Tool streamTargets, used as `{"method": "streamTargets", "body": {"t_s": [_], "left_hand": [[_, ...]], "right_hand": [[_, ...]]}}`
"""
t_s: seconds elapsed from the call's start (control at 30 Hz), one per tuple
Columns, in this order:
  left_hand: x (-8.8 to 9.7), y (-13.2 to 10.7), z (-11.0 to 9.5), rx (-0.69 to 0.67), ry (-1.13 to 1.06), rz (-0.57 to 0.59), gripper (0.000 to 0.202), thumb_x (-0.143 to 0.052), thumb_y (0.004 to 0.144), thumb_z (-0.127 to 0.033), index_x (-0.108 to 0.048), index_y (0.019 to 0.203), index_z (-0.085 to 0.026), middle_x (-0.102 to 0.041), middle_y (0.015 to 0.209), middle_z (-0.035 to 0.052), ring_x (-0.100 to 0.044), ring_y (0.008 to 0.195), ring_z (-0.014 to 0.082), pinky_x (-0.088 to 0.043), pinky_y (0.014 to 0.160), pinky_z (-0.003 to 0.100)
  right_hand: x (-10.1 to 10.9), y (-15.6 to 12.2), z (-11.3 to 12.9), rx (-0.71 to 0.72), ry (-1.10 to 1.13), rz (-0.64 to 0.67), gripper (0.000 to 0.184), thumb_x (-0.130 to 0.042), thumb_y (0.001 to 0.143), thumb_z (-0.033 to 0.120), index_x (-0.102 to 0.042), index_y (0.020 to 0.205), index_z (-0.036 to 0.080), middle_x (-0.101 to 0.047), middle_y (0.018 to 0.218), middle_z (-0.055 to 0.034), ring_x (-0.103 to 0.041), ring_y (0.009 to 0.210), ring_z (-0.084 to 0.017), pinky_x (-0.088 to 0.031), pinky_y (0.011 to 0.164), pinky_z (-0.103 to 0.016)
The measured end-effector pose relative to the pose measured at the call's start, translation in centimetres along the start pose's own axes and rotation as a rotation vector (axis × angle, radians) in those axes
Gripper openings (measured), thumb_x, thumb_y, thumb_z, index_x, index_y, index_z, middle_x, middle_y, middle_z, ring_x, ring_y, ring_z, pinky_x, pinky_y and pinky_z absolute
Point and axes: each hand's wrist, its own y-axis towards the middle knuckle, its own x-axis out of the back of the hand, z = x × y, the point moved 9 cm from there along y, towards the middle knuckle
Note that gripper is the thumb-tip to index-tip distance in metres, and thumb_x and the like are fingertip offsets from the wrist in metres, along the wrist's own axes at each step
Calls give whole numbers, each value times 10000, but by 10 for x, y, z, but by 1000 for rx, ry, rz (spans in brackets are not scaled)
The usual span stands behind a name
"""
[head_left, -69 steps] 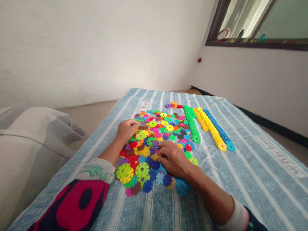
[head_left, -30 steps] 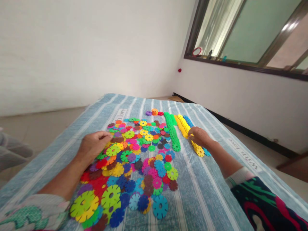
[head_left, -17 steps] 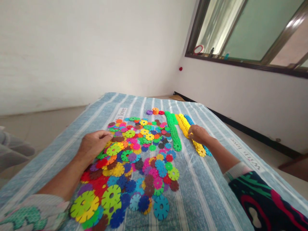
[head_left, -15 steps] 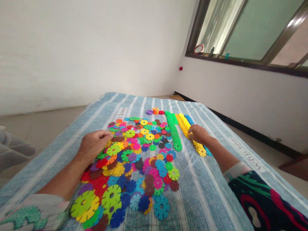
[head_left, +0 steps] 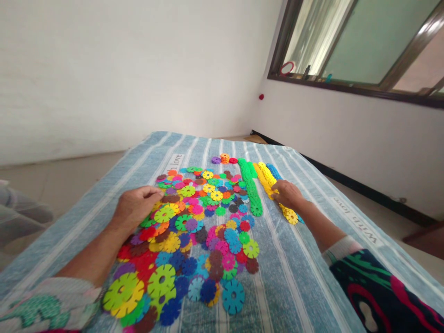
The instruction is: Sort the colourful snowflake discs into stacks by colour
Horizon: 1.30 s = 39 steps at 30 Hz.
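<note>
Discs (head_left: 191, 225) on cloth (head_left: 280, 286), left grip (head_left: 134, 204) alongside, right grip (head_left: 288, 194) at yellow row (head_left: 267, 174), holds unclear

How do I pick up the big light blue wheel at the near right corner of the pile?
Probably best to pinch the right rim of the light blue wheel, coming from the right. It looks flat on the striped cloth, with bare cloth on that side, while an orange disc crowds its left. Its rim notches might help fingertips catch.
</note>
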Motion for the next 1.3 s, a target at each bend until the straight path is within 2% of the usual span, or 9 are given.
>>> {"method": "streamTargets", "body": {"t_s": [0.33, 0.73, 1.13, 1.3], "left_hand": [[-1, 1, 2, -8, 12, 3, 366, -523, 680, -463, -721, 841, -201, -739, 822, -3, -642, 775, 194, -464, 704, 251], [-1, -1, 0, 13, 10, 3, 356, -534, 680, -446, -722, 853, -197, -738, 850, -3, -645, 786, 190, -468, 744, 257], [0, 0, 0, -9, 42, -18, 346, -523, 695, -442, -729, 835, -202, -736, 783, -19, -641, 745, 181, -454, 650, 232], [-1, 0, 2, 5, 19, -4, 352, -528, 688, -430, -728, 852, -191, -735, 817, -6, -641, 766, 186, -453, 669, 240]], "right_hand": [[3, -4, 3, -20, -5, -10, 193, -595, 867, 231, -702, 1027, 220, -633, 1159, -78, -576, 1086, -224, -444, 849, -294], [-2, -3, 3, -5, 8, -10, 233, -561, 871, 204, -695, 1062, 203, -631, 1157, -94, -573, 1099, -240, -446, 862, -304], [-5, -3, 2, 7, 22, -26, 208, -554, 883, 233, -699, 1031, 212, -631, 1150, -84, -580, 1077, -222, -446, 856, -287], [-4, -4, 3, 12, 24, -39, 211, -533, 894, 237, -696, 1026, 211, -632, 1142, -77, -579, 1070, -217, -441, 850, -277]]}}
